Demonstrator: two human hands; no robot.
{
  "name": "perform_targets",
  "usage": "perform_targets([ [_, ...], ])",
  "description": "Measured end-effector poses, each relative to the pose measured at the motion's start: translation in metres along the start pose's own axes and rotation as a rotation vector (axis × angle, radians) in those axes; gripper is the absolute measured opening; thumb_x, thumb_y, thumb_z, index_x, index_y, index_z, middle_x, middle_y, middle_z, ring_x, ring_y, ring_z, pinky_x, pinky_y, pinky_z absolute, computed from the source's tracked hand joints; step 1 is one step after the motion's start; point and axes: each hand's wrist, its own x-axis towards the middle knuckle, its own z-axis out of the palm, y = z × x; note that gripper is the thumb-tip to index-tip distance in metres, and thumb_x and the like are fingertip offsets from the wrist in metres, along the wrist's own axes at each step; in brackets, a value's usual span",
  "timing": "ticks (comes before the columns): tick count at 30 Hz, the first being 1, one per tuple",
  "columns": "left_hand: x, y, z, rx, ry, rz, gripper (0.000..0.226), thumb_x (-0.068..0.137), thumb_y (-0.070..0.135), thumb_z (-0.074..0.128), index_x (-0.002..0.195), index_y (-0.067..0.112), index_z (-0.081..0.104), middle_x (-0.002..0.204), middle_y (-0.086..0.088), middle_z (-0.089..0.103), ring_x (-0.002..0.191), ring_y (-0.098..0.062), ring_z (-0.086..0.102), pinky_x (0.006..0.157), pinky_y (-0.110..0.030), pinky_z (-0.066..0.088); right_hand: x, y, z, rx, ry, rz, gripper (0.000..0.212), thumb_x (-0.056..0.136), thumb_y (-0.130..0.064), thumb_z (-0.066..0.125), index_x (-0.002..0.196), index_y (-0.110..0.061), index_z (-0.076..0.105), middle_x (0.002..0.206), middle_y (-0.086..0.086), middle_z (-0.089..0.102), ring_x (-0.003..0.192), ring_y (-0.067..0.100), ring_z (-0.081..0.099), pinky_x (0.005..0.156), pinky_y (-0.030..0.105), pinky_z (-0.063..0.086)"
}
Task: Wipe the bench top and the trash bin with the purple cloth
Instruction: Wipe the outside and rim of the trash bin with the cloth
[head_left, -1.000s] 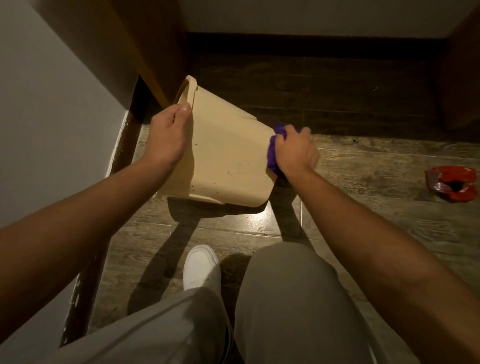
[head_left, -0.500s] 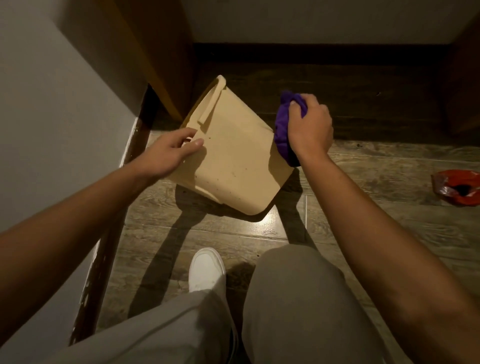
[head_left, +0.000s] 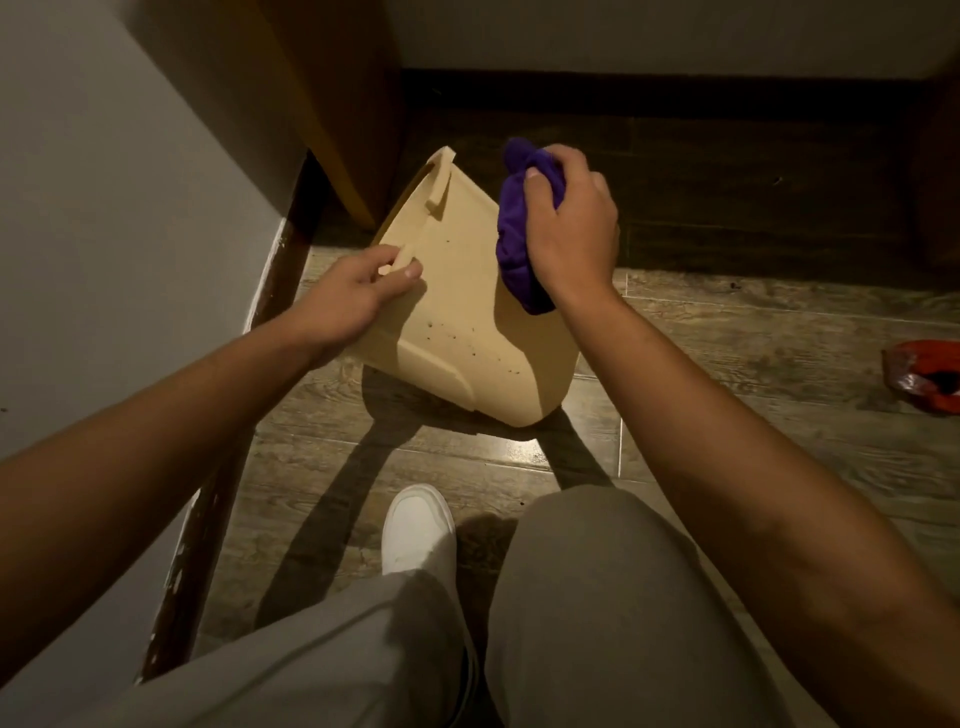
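Head view: right hand hides much of bunched purple cloth.

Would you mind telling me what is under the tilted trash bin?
Under the trash bin lies wood-look floor and the bin's dark shadow. The floor directly beneath it is hidden, and its inside faces away.
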Motion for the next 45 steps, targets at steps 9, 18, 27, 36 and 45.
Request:
perform_targets([
  [9, 0.010, 0.029, 0.019, -0.009, 0.171, 0.012, 0.044, 0.107, 0.052, 0.032, 0.112, 0.025, 0.066, 0.107, 0.002, 0.065, 0.098, -0.016, 0.061, 0.077, -0.034, 0.045, -0.031, -0.037, 0.045, -0.253, -0.040, -0.125, 0.041, 0.103, -0.042, 0.049, 0.139, -0.023, 0.048, 0.132, 0.006, 0.054, 0.116, 0.022, 0.053, 0.095, 0.037, 0.047],
  [18, 0.013, 0.035, 0.028, 0.186, 0.256, 0.195, 0.045, 0.107, 0.043, 0.042, 0.103, 0.008, 0.070, 0.098, -0.012, 0.070, 0.092, -0.024, 0.065, 0.086, -0.046, 0.050, -0.034, -0.023, 0.056, -0.436, -0.065, -0.110, 0.050, 0.107, -0.043, 0.038, 0.153, -0.023, 0.039, 0.153, 0.013, 0.045, 0.137, 0.031, 0.044, 0.109, 0.042, 0.036],
  [27, 0.013, 0.042, 0.035, 0.161, 0.306, 0.134, 0.042, 0.106, 0.045, 0.042, 0.121, 0.014, 0.067, 0.123, -0.005, 0.065, 0.112, -0.022, 0.060, 0.098, -0.046, 0.049, -0.019, 0.020, 0.043, -0.438, -0.156, 0.093, 0.036, 0.107, -0.040, 0.034, 0.136, -0.022, 0.045, 0.140, 0.017, 0.050, 0.124, 0.040, 0.053, 0.099, 0.057, 0.047],
  [36, 0.016, 0.047, 0.038, 0.138, 0.319, 0.110, 0.042, 0.106, 0.045, 0.043, 0.121, 0.014, 0.068, 0.117, 0.000, 0.059, 0.109, -0.020, 0.054, 0.091, -0.037, 0.041, -0.020, 0.077, 0.037, -0.518, -0.155, 0.272, 0.044, 0.108, -0.042, 0.029, 0.145, -0.019, 0.037, 0.143, 0.023, 0.047, 0.125, 0.044, 0.051, 0.096, 0.055, 0.049],
  [45, 0.016, 0.037, 0.032, 0.175, 0.330, 0.109, 0.043, 0.104, 0.049, 0.044, 0.117, 0.016, 0.068, 0.119, 0.001, 0.060, 0.112, -0.021, 0.055, 0.093, -0.041, 0.045, -0.042, 0.128, 0.031, -0.593, -0.155, 0.418, 0.046, 0.108, -0.041, 0.029, 0.145, -0.016, 0.039, 0.141, 0.023, 0.050, 0.121, 0.042, 0.055, 0.087, 0.050, 0.048],
])
